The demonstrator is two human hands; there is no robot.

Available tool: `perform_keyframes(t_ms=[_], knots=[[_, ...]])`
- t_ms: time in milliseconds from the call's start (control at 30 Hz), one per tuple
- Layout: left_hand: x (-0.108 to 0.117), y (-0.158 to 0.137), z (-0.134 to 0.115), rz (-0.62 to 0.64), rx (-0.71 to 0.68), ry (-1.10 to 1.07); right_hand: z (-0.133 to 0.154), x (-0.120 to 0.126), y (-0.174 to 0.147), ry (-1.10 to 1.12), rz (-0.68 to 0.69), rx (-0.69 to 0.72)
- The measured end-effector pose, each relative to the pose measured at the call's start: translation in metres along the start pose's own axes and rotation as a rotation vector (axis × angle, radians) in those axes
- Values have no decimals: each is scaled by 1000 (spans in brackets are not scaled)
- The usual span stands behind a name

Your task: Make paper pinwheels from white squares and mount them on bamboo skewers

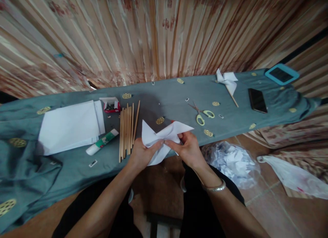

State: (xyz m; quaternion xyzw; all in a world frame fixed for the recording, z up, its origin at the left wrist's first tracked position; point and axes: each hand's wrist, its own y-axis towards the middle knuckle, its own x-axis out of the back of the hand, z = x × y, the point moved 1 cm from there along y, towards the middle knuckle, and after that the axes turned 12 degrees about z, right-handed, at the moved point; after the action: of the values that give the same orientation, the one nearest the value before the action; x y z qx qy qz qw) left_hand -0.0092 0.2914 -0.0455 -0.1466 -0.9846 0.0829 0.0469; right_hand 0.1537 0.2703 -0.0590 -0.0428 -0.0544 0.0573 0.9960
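Note:
Between my two hands is a white paper pinwheel (164,134), its points folded in toward the middle and its tips sticking out. My left hand (145,152) grips its left side, the thumb pressed near the centre. From the right, my right hand (189,147) pinches it, thumb at the centre and fingers partly hidden behind the paper. Just left of the hands lies a row of wooden sticks (126,130). Scissors (202,115) with yellow-green handles rest open to the right. Farther right lies another paper pinwheel (227,81) on a stick.
On the cloth-covered table (174,98) are a stack of white paper (69,127), a glue stick (102,141), a small red box (112,105) of metal bits, a phone (257,100) and a blue-framed tablet (282,74). A bag of crumpled paper (233,163) sits on the floor.

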Motion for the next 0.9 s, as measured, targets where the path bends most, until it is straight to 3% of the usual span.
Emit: perform_keyframes(t_ms=[367,733,900], knots=[[-1,2,5,0,-5,-7,12,-1,-7,-218,-90,-32],[5,-1,4,9,-157,374,15,-4,-4,-214,-104,-38],[4,-1,1,-21,-62,227,15,-5,-4,-216,-84,-58]])
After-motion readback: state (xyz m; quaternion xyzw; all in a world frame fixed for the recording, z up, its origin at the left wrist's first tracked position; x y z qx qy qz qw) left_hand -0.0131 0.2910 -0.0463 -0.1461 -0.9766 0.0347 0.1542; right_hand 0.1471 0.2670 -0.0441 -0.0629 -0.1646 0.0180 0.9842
